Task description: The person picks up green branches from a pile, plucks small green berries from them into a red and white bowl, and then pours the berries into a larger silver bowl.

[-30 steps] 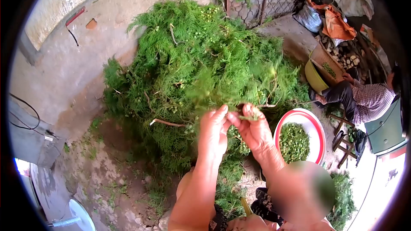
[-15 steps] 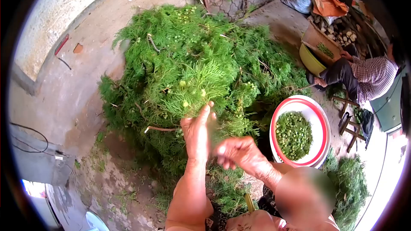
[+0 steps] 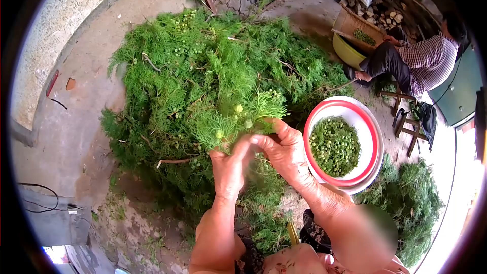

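Note:
A feathery conifer sprig (image 3: 223, 124) with several round pale-green cones is held up over the heap of cut branches. My left hand (image 3: 228, 170) is closed around the base of this sprig. Close beside it, my right hand (image 3: 288, 153) has its thumb and forefinger at the right side of the same sprig, bent as in a pinch. The exact spot between those fingertips is partly covered by foliage. To the right of my right hand stands a white basin with a red rim (image 3: 378, 147), containing many loose green cones (image 3: 335, 147).
A big pile of conifer branches (image 3: 172, 81) covers the ground ahead. At the far right, another person (image 3: 426, 63) sits by a yellow-green tub (image 3: 347, 53) and a woven tray (image 3: 350, 23). A wooden stool (image 3: 408, 122) and more branches (image 3: 408, 193) lie at the right.
My right hand has moved up from below to the sprig. My left hand still holds the sprig, which now leans further right. The view has shifted slightly to the right.

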Action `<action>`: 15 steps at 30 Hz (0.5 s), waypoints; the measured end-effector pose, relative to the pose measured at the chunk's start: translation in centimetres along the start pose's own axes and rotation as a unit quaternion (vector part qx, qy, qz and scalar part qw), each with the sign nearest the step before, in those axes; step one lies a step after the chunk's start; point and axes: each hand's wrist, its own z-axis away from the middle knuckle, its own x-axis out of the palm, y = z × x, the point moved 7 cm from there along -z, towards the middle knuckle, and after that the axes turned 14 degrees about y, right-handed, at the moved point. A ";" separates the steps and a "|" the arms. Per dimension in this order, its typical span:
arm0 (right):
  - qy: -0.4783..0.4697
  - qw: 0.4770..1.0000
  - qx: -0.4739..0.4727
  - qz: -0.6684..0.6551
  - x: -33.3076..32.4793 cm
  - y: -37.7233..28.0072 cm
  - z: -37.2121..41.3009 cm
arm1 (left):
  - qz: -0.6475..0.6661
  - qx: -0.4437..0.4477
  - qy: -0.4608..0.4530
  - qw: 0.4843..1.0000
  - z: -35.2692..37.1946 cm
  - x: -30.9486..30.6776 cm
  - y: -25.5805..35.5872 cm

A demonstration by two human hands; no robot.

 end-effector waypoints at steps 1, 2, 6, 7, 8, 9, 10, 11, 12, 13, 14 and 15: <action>-0.005 0.999 0.034 0.028 -0.2 0.0 0.0 | 0.003 -0.024 0.004 1.000 0.2 0.3 0.1; -0.011 0.996 0.069 0.056 -0.3 0.3 0.1 | 0.007 -0.048 0.008 0.999 0.4 0.6 0.4; -0.004 0.956 0.242 -0.163 0.2 1.9 0.7 | 0.047 -0.150 0.004 0.988 0.8 0.8 0.0; 0.008 0.942 0.273 -0.195 0.1 2.3 0.7 | 0.049 -0.191 0.005 0.980 1.1 1.1 0.1; 0.021 0.926 0.302 -0.225 -0.1 2.6 0.8 | 0.080 -0.210 0.003 0.974 0.8 0.6 -0.6; 0.020 0.926 0.298 -0.231 -0.4 2.3 0.3 | 0.112 -0.229 0.000 0.967 0.2 -0.4 -1.7; 0.023 0.923 0.280 -0.265 -0.9 2.1 -0.4 | 0.143 -0.248 -0.003 0.958 0.0 -0.5 -1.9; 0.032 0.924 0.261 -0.278 -1.3 1.9 -1.0 | 0.099 -0.191 0.028 0.976 0.0 -0.8 -1.3; 0.041 0.925 0.242 -0.290 -1.5 1.5 -1.6 | 0.066 -0.161 0.036 0.984 -0.1 -1.0 -1.1; 0.081 0.918 0.245 -0.301 -1.7 0.9 -1.7 | 0.032 -0.132 0.044 0.990 -0.3 -1.2 -0.9; 0.066 0.912 0.239 -0.327 -1.7 0.1 -1.9 | -0.001 -0.102 0.053 0.993 -0.5 -1.5 -0.7; 0.048 0.918 0.215 -0.329 -2.1 0.3 -2.4 | -0.019 -0.093 0.053 0.994 -0.6 -1.8 -0.8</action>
